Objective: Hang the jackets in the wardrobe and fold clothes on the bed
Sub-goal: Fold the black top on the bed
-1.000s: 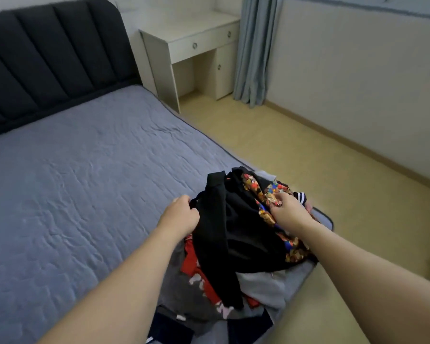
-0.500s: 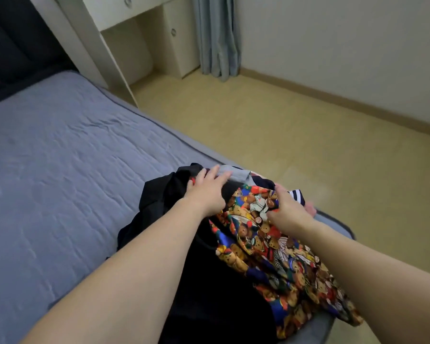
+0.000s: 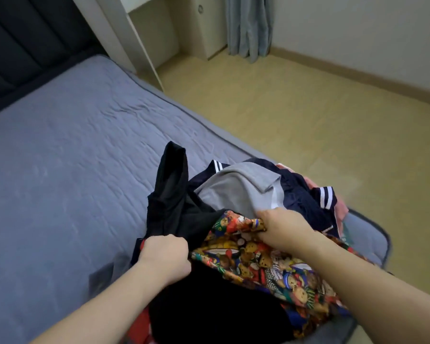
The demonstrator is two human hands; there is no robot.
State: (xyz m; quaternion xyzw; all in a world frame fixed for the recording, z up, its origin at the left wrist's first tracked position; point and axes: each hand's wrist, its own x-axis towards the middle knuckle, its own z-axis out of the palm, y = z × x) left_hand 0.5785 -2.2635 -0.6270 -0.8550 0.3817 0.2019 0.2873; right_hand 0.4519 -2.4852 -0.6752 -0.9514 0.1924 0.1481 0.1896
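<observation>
Black garment (image 3: 174, 207): gripped by left hand (image 3: 164, 256), one end raised, pointing toward headboard (image 3: 23, 45). Printed cloth (image 3: 258, 264): pinched at its edge by right hand (image 3: 283, 229), long axis running toward the viewer. Both lie in a heap at the bed (image 3: 60, 170) corner, beside a grey garment (image 3: 243, 192).

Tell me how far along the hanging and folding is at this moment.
Nothing looks done: no folded stack shows on the bed and no wardrobe is in view. In hand: the left hand grips the black garment, the right hand pinches the teddy-bear print garment. Left: the grey garment, the navy white-striped garment and the rest lie unsorted in a heap.
</observation>
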